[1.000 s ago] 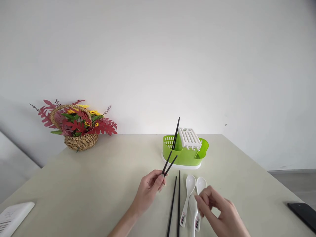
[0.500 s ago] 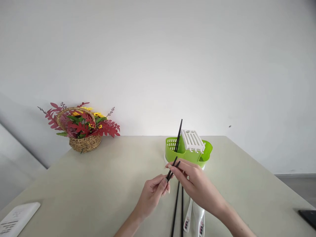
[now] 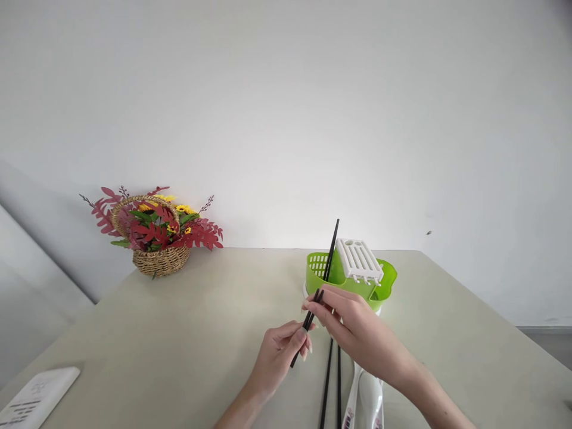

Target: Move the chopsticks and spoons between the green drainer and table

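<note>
Two black chopsticks (image 3: 309, 320) are held side by side between my hands, slanting up and to the right. My left hand (image 3: 281, 356) is closed around their lower part, the thumb on top. My right hand (image 3: 346, 316) pinches them near their upper ends with its fingertips. Just behind my right hand stands a green utensil holder (image 3: 325, 283) with a white slotted rack (image 3: 358, 260) on it. More black chopsticks (image 3: 331, 249) lean upright in its left compartment. Below my hands, two loose chopsticks (image 3: 328, 381) lie on the table beside white spoons (image 3: 369, 396), partly hidden by my right wrist.
A wicker basket (image 3: 161, 262) of red and yellow artificial flowers stands at the back left. A white device or box (image 3: 40, 396) with dark markings lies at the left front. The pale table (image 3: 201, 322) meets the wall at the back.
The view has shifted slightly, so the scene sits a little further right. The two chopsticks in my hands have come closer together, and their lower ends now show below my left hand.
</note>
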`<state>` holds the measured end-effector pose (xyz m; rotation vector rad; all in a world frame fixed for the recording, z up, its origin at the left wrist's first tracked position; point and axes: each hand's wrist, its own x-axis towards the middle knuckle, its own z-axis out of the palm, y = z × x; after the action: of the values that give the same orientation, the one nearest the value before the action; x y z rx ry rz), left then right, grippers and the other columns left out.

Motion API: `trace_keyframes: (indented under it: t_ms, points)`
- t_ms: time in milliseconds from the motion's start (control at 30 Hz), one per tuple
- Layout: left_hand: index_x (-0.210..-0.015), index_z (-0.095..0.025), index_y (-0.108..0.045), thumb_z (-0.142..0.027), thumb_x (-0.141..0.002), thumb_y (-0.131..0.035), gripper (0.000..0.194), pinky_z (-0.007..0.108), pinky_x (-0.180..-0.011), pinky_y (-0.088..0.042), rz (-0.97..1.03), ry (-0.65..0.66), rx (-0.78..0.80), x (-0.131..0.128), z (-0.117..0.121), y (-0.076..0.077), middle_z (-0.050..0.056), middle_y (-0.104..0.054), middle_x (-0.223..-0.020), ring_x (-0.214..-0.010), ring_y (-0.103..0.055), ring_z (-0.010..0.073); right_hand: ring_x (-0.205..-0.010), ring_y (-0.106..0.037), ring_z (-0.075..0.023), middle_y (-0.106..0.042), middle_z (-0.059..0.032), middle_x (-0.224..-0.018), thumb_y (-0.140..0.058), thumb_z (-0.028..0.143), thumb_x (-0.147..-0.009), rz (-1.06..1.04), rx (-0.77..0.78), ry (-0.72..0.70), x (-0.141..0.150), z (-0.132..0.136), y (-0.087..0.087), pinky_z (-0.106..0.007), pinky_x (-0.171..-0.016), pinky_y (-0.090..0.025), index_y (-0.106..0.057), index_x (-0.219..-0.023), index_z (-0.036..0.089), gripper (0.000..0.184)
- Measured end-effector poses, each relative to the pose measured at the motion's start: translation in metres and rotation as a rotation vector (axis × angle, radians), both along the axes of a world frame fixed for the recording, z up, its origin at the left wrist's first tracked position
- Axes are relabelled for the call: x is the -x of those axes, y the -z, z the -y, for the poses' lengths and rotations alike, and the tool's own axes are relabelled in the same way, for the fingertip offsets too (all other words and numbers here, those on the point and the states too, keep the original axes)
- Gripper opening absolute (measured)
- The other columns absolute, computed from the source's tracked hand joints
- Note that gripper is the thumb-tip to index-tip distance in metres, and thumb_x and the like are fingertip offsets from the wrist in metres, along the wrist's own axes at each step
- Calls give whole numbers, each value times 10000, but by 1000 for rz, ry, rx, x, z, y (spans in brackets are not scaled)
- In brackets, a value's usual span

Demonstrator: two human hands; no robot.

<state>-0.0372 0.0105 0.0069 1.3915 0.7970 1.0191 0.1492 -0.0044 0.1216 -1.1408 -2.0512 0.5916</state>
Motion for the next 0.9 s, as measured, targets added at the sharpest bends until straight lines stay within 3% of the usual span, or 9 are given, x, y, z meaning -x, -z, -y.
trace_keyframes:
  t_ms: [100,233,433,533,767,900]
  points:
    - [-724,-153,-706,-660,-943,-638,556,348,-900,-461,10,18,7,2,-2,0,32,-564,-686,-738,-557,178,-722,-631,-144,-673,-4,-848,-440,346,-1117,31,-18,6,0,-1,-1,-276,-655,-482,-568,-848,238,317]
    - [-803,-132,-741,-642,-905,-701,522,335,-779,-476,35,39,51,2,-2,-1,63,-633,-764,-715,-577,180,-726,-641,-146,-683,-9,-872,-415,341,-1122,70,-51,9,-1,0,-1,-281,-651,-489,-577,-866,239,320]
    - [-831,-121,-767,-640,-853,-763,520,331,-742,-476,81,71,78,2,-2,-1,74,-644,-806,-713,-584,175,-722,-643,-148,-698,-11,-894,-416,358,-1122,73,-43,12,-1,2,-4,-274,-644,-475,-565,-881,245,305]
    - [-767,-120,-756,-616,-853,-776,504,328,-749,-473,91,73,91,2,-1,-2,74,-639,-806,-728,-585,174,-682,-616,-140,-675,6,-825,-421,361,-1121,59,-58,39,-1,4,-7,-254,-613,-447,-551,-868,246,306]
    - [-859,-113,-793,-598,-844,-797,485,325,-745,-470,109,76,98,2,-2,2,71,-643,-818,-697,-581,156,-606,-565,-133,-636,24,-721,-474,474,-1094,-44,-45,117,1,6,-13,-240,-529,-399,-605,-922,252,310]
    - [-854,-119,-799,-585,-846,-803,467,312,-741,-472,118,85,93,2,-3,4,62,-635,-805,-696,-580,148,-566,-540,-125,-612,31,-653,-536,550,-1051,-132,-20,151,2,8,-13,-236,-516,-405,-544,-811,250,384]
